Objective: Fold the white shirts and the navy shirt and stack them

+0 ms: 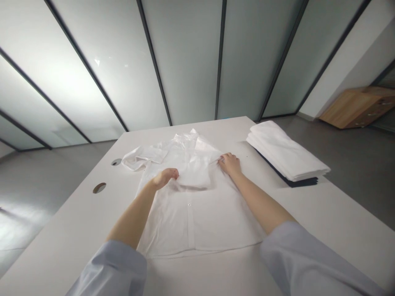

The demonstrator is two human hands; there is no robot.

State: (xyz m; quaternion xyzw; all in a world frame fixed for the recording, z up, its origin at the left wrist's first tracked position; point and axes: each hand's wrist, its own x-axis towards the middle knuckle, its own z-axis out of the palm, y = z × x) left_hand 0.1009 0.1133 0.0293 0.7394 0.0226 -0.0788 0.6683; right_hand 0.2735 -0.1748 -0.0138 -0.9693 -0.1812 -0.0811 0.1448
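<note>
A white button-front shirt (200, 218) lies spread on the white table (311, 209), its collar pointing away from me and its hem towards me. One sleeve is folded across the chest, while the other sticks out to the left. My left hand (166, 177) is closed on the cuff end of the folded sleeve, near the middle of the shirt. At the shirt's right edge, my right hand (230, 163) has its fingers closed on the fabric near the shoulder side of that sleeve.
A stack of folded white cloth (285, 150) rests on dark folded cloth (304, 182) at the table's right edge. Two round holes, one open (99, 188) and one with a grey cover (116, 162), are at the left. A wooden cabinet (354, 107) stands beyond, at the right.
</note>
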